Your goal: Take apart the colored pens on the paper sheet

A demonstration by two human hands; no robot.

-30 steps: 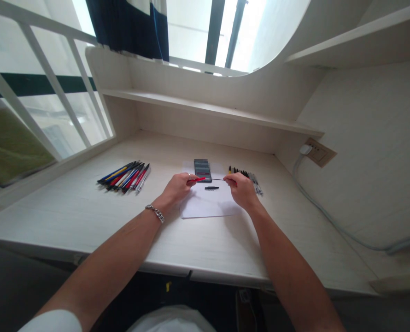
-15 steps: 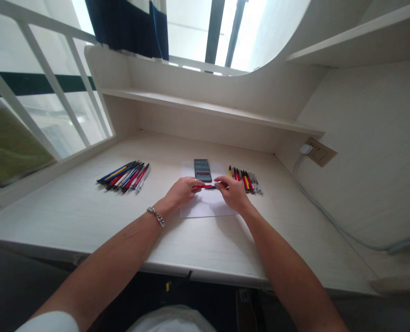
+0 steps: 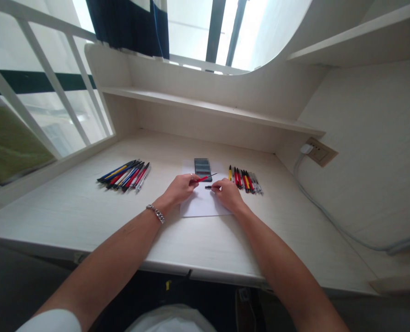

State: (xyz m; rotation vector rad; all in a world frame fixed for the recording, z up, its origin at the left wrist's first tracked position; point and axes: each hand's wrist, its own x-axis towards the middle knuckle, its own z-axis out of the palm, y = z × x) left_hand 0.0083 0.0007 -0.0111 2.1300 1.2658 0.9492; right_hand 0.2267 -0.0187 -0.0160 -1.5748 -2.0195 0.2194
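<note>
My left hand (image 3: pixel 184 187) is closed around a red pen barrel (image 3: pixel 202 179), with a thin dark refill (image 3: pixel 212 175) sticking out of its right end. My right hand (image 3: pixel 227 192) pinches a short black pen part (image 3: pixel 208 187), apart from the barrel and slightly nearer to me. Both hands are over a white sheet of paper (image 3: pixel 205 207) on the desk. Just beyond them lies a dark phone-like slab (image 3: pixel 202 166), partly behind the barrel and refill.
Loose pens (image 3: pixel 125 176) lie heaped on the left of the desk (image 3: pixel 149 152). A neater row of pens (image 3: pixel 246 180) is right of the paper. A shelf (image 3: pixel 205 107) runs along the back. A charger (image 3: pixel 306 149) with a grey cable (image 3: pixel 324 211) hangs at the right wall.
The red barrel and the black part, in line and together before, are now apart. The refill shows, and the barrel has tilted up and away.
</note>
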